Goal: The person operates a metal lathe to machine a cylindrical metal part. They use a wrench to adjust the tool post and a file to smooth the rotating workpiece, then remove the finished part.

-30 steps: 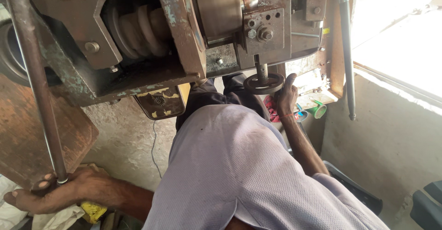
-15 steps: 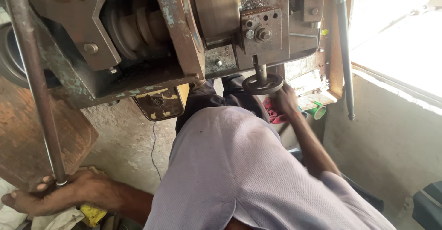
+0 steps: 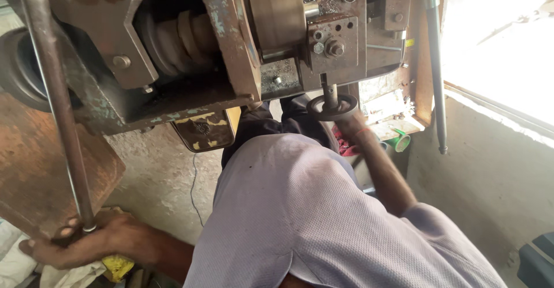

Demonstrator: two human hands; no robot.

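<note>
My left hand (image 3: pixel 86 243) is closed around the lower end of a long rusty steel lever rod (image 3: pixel 55 109), which runs up the left side of a heavy, worn machine (image 3: pixel 231 51). My right hand (image 3: pixel 350 122) reaches up under the machine and grips a small dark handwheel (image 3: pixel 332 108) on a short vertical shaft. The wheel hides most of its fingers. There is a thin orange band on that wrist. My lilac shirt (image 3: pixel 311 219) fills the lower middle of the view.
A brown roller (image 3: pixel 277 14) and a coiled spring-like part (image 3: pixel 179 37) sit in the machine body. A rusty plate (image 3: pixel 40 172) lies at the left and a second thin rod (image 3: pixel 435 74) hangs at the right. A yellow rag (image 3: pixel 118 265) lies beneath my left wrist, and a bright window opening (image 3: pixel 502 40) is at the right.
My right hand has shifted from the right side of the handwheel to under it, and the forearm has dropped lower. My left hand has stayed on the lever rod.
</note>
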